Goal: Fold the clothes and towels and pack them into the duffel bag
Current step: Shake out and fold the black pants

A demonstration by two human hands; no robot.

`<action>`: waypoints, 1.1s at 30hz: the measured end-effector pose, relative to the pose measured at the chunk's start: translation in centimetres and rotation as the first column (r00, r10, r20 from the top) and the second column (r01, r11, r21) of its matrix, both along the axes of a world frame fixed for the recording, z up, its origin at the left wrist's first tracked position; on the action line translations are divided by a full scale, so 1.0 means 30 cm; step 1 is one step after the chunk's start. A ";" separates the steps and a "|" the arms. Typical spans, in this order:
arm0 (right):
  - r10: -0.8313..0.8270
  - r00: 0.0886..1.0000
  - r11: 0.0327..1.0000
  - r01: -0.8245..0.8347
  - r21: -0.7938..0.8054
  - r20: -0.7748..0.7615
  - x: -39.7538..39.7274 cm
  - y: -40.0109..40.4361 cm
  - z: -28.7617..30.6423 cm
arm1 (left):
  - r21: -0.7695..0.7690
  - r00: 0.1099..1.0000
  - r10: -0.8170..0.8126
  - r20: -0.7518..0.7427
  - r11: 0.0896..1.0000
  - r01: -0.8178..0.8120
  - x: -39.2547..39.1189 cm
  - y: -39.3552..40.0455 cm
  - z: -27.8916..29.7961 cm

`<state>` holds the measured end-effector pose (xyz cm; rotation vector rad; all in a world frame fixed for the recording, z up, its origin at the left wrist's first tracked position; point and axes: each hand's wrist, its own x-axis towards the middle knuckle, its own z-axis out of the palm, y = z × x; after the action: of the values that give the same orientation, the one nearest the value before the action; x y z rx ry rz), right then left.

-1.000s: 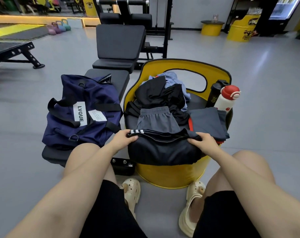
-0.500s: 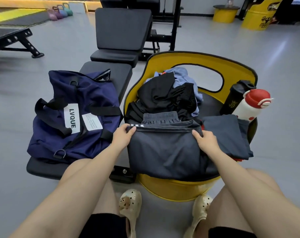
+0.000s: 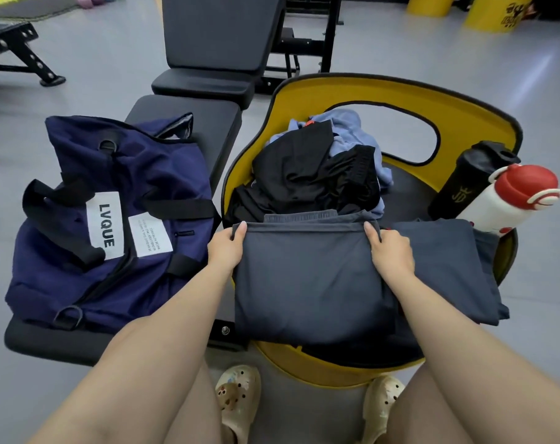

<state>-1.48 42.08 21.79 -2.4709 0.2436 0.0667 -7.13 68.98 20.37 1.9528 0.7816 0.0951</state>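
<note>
A grey gym floor (image 3: 464, 91) runs back to weight benches and yellow drums. In the near middle stands a yellow tub chair (image 3: 400, 91) serving as the work surface, its seat heaped at the far side with unfolded clothes (image 3: 313, 174), black and pale blue. At the near edge lies a dark grey garment (image 3: 307, 283), doubled over. The left hand (image 3: 225, 249) pinches its far left corner and the right hand (image 3: 392, 251) grips its far right corner, likely to hold the fold square while the edge is laid down. Just right of it rests an already folded grey piece (image 3: 445, 267), kept apart from the heap. The navy duffel bag (image 3: 112, 225) sits on the padded desk (image 3: 188, 113) at left, close enough to pack into; whether its top is fully unzipped is hard to tell. A black shaker (image 3: 467, 184) and a red-capped bottle (image 3: 509, 200) stand at the chair's right edge.
</note>
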 end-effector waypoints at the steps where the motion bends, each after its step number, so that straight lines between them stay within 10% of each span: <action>1: -0.002 1.000 1.000 0.002 -0.020 0.003 0.007 0.006 -0.005 | -0.007 1.000 0.022 -0.019 1.000 -0.022 0.005 -0.002 -0.003; 6: 0.058 0.998 0.995 -0.056 -0.084 0.025 0.025 0.018 -0.010 | -0.022 0.999 0.037 -0.037 0.999 -0.037 0.021 0.010 -0.041; 11: 0.192 0.981 0.960 -0.183 0.210 -0.023 0.042 0.003 0.016 | -0.089 0.996 -0.063 0.065 0.994 0.068 0.024 0.006 -0.034; 16: 0.393 0.920 0.919 -0.393 0.039 -0.001 0.053 -0.014 0.013 | 0.084 0.976 -0.202 0.085 0.977 0.195 0.022 0.000 -0.016; 33: 0.196 0.965 0.955 -0.149 -0.256 0.171 0.052 0.033 -0.012 | 0.209 0.989 -0.053 0.137 0.978 0.024 0.064 0.004 -0.035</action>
<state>0.10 43.07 21.42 -2.7134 -0.0548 -0.1394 -5.21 69.10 19.33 2.1301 0.6609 0.2989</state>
